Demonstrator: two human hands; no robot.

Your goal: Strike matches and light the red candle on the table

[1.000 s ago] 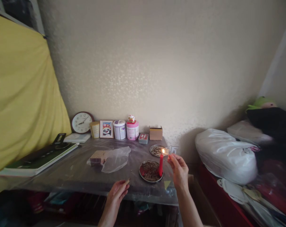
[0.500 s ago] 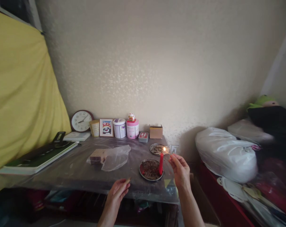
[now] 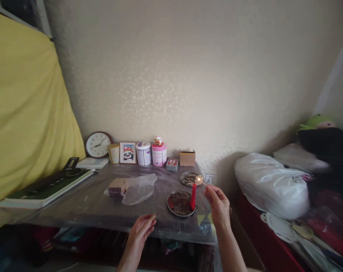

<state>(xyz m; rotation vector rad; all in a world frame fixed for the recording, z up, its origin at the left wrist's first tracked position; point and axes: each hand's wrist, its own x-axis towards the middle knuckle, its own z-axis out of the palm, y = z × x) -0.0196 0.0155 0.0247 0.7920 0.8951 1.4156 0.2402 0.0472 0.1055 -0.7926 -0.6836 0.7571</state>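
The thumb and forefinger of the right hand [image 3: 219,204] are pinched together on the end of a thin pale match [image 3: 203,183], its tip burning with a small bright flame, pointing leftward. That forearm rises from the lower right, wrist nearly straight. The match sits just above and right of the red candle [image 3: 193,196], which stands upright at the right side of a round plate [image 3: 182,215] of dark bits. Lower, the left hand [image 3: 142,228] pinches a small tan piece, too small to identify, over the table's [image 3: 103,211] front edge.
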